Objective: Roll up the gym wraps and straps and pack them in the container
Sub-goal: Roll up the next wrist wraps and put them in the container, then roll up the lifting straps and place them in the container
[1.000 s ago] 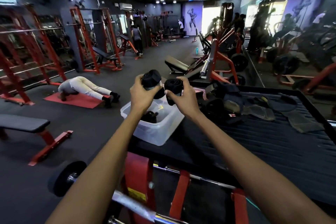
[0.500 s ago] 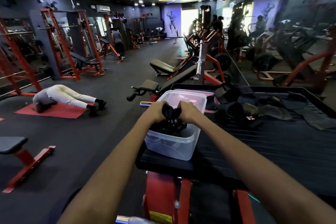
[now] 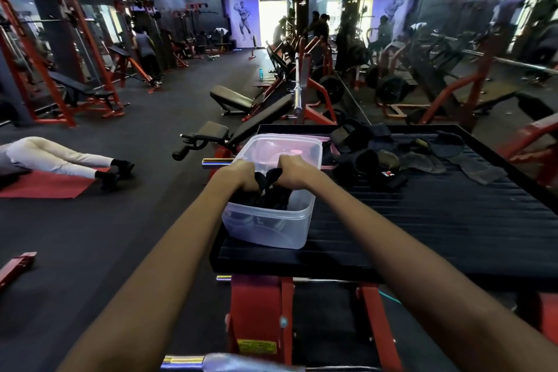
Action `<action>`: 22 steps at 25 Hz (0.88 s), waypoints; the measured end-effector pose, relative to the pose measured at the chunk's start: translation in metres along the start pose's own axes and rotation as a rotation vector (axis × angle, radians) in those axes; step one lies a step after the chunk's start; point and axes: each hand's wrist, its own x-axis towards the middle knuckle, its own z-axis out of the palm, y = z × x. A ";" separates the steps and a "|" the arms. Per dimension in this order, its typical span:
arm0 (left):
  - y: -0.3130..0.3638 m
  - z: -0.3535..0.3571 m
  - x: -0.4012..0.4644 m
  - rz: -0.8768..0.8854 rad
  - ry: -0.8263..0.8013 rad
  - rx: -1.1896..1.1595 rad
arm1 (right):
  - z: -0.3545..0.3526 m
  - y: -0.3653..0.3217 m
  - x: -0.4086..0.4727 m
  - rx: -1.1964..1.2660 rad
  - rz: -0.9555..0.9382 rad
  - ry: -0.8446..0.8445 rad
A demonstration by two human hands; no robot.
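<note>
A clear plastic container (image 3: 271, 229) stands at the left end of a black ribbed platform (image 3: 437, 220). Both my hands are down inside it. My left hand (image 3: 238, 175) and my right hand (image 3: 291, 170) each grip a rolled black wrap (image 3: 267, 180), the two rolls pressed together between them. More black wraps lie under them in the container. A heap of loose black wraps and straps (image 3: 371, 157) lies on the platform just right of the container.
A pink lid (image 3: 327, 142) lies behind the container. Flat grey pads (image 3: 422, 161) lie further right on the platform. Red machine frame (image 3: 259, 311) stands below the platform. A person lies on a red mat (image 3: 45, 187) on the floor at left.
My hands have come down from above the container into it with the two rolled wraps. The view has shifted so that the container sits more central.
</note>
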 end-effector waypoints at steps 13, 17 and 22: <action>-0.002 0.001 -0.037 -0.025 0.093 -0.656 | -0.003 0.001 -0.019 0.054 -0.004 0.076; 0.016 0.005 -0.041 -0.024 0.483 -0.842 | -0.004 0.008 -0.026 0.379 -0.068 0.330; 0.082 -0.007 -0.050 0.113 0.694 -1.348 | -0.030 0.034 -0.053 0.809 -0.090 0.538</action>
